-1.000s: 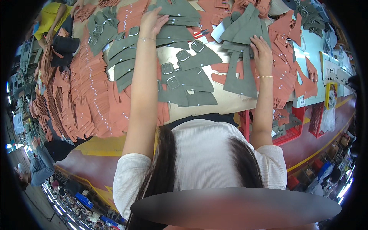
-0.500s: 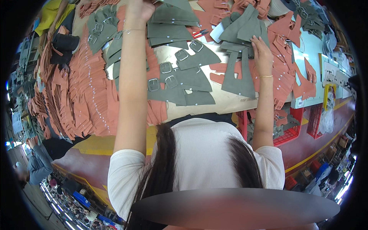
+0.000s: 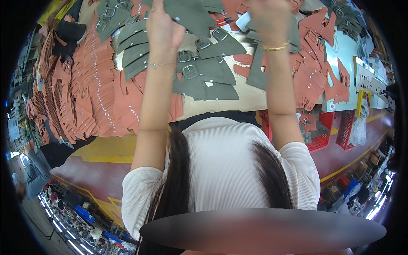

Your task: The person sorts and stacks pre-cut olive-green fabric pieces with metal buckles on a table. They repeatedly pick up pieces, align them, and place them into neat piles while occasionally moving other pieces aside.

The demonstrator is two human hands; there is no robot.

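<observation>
Right hand (image 3: 268,27) moved forward; left hand (image 3: 165,34) drew back beside green pieces (image 3: 191,15).

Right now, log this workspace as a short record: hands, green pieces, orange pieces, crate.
Left hand: at a dark green piece; grip unclear
Right hand: blurred, over green pieces at right; grip unclear
Buckled green pieces: overlapping, mid-table
Orange pieces: long fanned row at left, more at right
Red crate: right, past the table's near edge

Matt green pieces (image 3: 227,46), shiny metal buckles (image 3: 190,72), ribbed white cloth shirt (image 3: 225,165), red plastic basket (image 3: 319,142)
</observation>
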